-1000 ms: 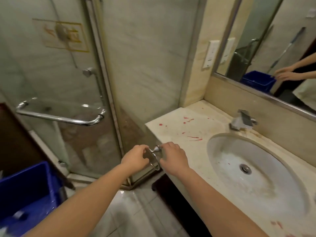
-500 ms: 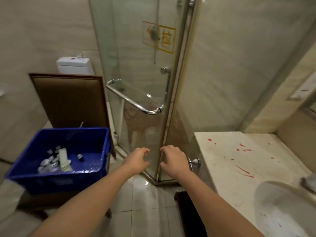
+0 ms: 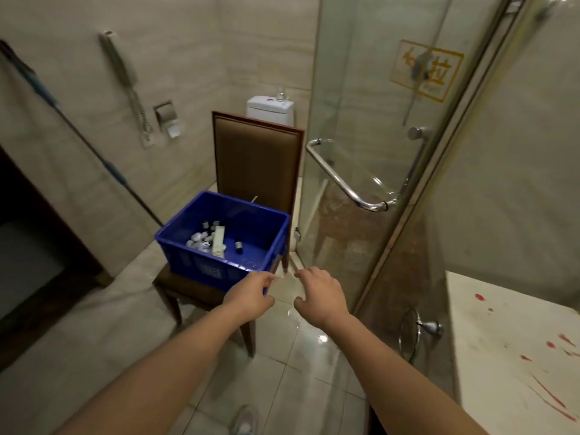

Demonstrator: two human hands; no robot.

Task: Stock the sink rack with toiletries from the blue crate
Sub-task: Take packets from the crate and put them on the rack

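Head view, near to far. Item: left hand (image 3: 251, 298), empty, fingers loosely bent, at the near right corner of the blue crate (image 3: 201, 265); contact cannot be told. Item: right hand (image 3: 320, 295), empty, fingers spread, above the floor tiles (image 3: 298, 378) just right of the crate. Crate stands on the seat of a brown chair (image 3: 257, 158). Toiletries (image 3: 207, 238), small bottles and a pale tube, lie on the crate's bottom. Toilet (image 3: 270, 108) behind the chair.

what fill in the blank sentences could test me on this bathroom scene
The crate holding small bottles is ____ in colour.
It rests on a brown ____.
The left hand and right hand hold ____.
Missing words: blue; chair; nothing.
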